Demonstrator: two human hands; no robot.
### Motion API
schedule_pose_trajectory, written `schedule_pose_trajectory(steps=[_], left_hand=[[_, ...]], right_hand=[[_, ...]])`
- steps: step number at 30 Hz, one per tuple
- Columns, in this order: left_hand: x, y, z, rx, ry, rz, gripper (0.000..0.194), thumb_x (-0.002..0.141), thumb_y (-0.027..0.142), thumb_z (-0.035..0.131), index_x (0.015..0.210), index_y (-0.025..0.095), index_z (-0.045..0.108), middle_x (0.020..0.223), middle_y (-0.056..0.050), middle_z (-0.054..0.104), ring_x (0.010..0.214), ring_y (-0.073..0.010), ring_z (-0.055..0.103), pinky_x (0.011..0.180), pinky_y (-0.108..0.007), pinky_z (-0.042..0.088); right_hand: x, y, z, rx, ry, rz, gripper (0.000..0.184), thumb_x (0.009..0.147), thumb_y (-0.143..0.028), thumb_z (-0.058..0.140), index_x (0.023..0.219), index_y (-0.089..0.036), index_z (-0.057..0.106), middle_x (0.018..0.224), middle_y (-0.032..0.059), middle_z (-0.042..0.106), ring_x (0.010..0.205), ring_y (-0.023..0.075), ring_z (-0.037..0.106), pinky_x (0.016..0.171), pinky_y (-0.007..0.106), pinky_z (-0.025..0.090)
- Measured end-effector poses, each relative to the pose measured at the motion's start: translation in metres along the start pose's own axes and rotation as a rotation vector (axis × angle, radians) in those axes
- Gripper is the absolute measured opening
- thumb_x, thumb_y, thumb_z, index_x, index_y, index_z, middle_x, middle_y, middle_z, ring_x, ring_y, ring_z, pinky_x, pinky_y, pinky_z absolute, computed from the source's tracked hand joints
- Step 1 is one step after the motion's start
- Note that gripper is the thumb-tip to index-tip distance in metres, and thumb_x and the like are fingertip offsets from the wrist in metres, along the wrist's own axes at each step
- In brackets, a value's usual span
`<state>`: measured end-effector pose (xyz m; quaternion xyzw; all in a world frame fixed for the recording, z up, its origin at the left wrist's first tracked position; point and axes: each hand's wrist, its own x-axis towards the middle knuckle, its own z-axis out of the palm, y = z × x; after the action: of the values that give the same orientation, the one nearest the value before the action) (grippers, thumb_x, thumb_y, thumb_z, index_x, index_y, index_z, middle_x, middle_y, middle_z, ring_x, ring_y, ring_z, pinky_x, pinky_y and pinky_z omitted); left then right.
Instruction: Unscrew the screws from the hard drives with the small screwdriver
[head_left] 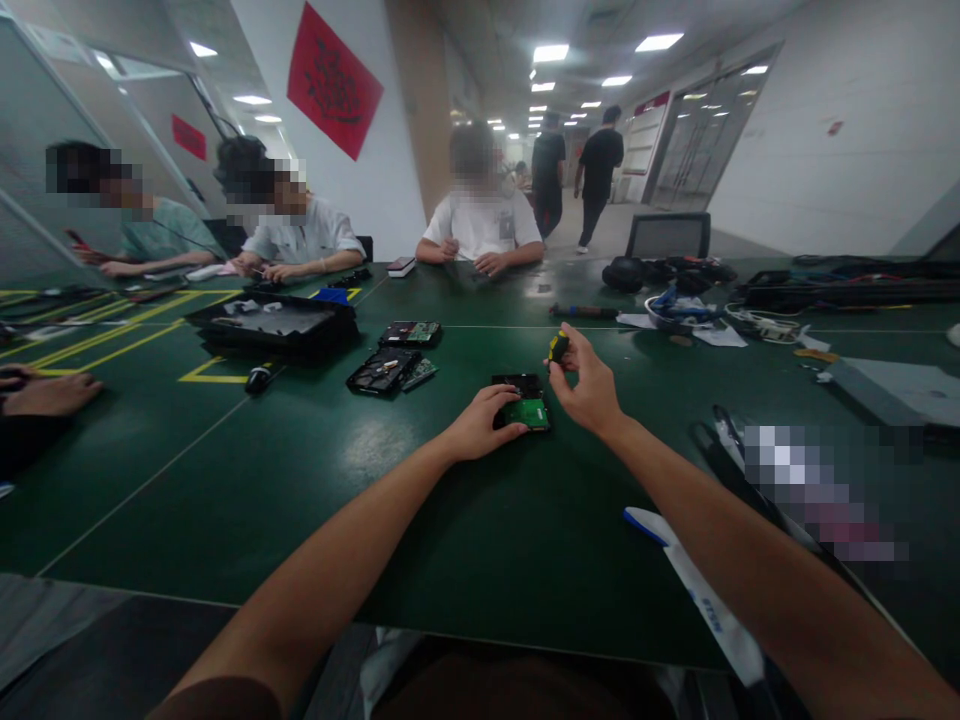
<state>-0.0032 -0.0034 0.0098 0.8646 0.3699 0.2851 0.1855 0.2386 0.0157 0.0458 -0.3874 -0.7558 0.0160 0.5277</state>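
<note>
Left hand (pixel 482 424) on a hard drive (pixel 527 413), right hand (pixel 589 385) lifting a yellow-and-black object (pixel 558 347)

The left hand brackets the drive's left side, fingers curled over its top and thumb along the near edge. The drive lies on the table (pixel 442 530), green board upward; it looks stiff and fairly dense, its board probably fragile, so the dark casing's edges are the safer hold. The right hand pinches the small object between thumb and fingers, just beyond the drive's right side; it seems light and hard.

Around them, left to right: a black tray (pixel 330 335), a mouse (pixel 258 380), two opened drives (pixel 384 370) with a loose circuit board (pixel 418 374), a dark rod-like tool (pixel 585 311), bundled cables (pixel 679 310). The left fingers hide part of the drive; a white-and-blue strip (pixel 705 600) runs beneath the right forearm.
</note>
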Motion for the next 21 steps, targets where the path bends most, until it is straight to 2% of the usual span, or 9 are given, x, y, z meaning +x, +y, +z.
schedule_pose_trajectory(steps=[4, 7, 12, 18, 21], left_hand=[[-0.0003, 0.0012, -0.0010, -0.002, 0.000, 0.007, 0.060, 0.090, 0.051, 0.070, 0.139, 0.019, 0.058, 0.150, -0.016, 0.053, 0.145, -0.0311, 0.045, 0.123, -0.052, 0.037], [-0.0003, 0.0019, -0.0015, -0.003, 0.002, 0.004, 0.059, 0.089, 0.050, 0.070, 0.139, 0.019, 0.058, 0.150, -0.016, 0.053, 0.145, -0.0315, 0.046, 0.123, -0.054, 0.036], [-0.0003, 0.0008, -0.0005, -0.006, 0.000, 0.000, 0.059, 0.090, 0.051, 0.070, 0.139, 0.020, 0.058, 0.150, -0.015, 0.053, 0.145, -0.0309, 0.046, 0.123, -0.052, 0.037], [-0.0004, 0.0000, 0.0005, -0.001, 0.011, 0.003, 0.059, 0.089, 0.050, 0.071, 0.138, 0.019, 0.059, 0.149, -0.015, 0.054, 0.144, -0.0312, 0.046, 0.123, -0.052, 0.037], [-0.0005, 0.0006, -0.0003, 0.003, 0.007, 0.011, 0.060, 0.090, 0.050, 0.070, 0.138, 0.018, 0.058, 0.149, -0.016, 0.054, 0.144, -0.0306, 0.046, 0.123, -0.051, 0.037]], right_hand=[[0.0006, 0.0003, -0.0005, -0.022, 0.014, -0.017, 0.064, 0.095, -0.036, 0.064, 0.154, -0.031, 0.040, 0.132, 0.0111, 0.065, 0.093, 0.0265, 0.072, 0.087, 0.051, 0.066], [0.0003, 0.0007, -0.0011, -0.043, 0.018, -0.034, 0.062, 0.095, -0.037, 0.064, 0.152, -0.031, 0.042, 0.131, 0.0113, 0.064, 0.097, 0.0285, 0.071, 0.087, 0.053, 0.065], [-0.0001, -0.0003, -0.0004, -0.041, 0.021, -0.035, 0.064, 0.096, -0.030, 0.059, 0.155, -0.030, 0.037, 0.136, 0.0125, 0.062, 0.096, 0.0269, 0.071, 0.088, 0.050, 0.065], [0.0016, -0.0039, -0.0011, -0.029, 0.019, -0.042, 0.059, 0.095, -0.034, 0.063, 0.151, -0.031, 0.043, 0.125, 0.0110, 0.063, 0.094, 0.0258, 0.069, 0.084, 0.048, 0.065], [0.0009, -0.0037, -0.0008, -0.010, 0.027, -0.041, 0.059, 0.096, -0.033, 0.062, 0.151, -0.029, 0.043, 0.128, 0.0116, 0.063, 0.093, 0.0245, 0.070, 0.087, 0.047, 0.064]])
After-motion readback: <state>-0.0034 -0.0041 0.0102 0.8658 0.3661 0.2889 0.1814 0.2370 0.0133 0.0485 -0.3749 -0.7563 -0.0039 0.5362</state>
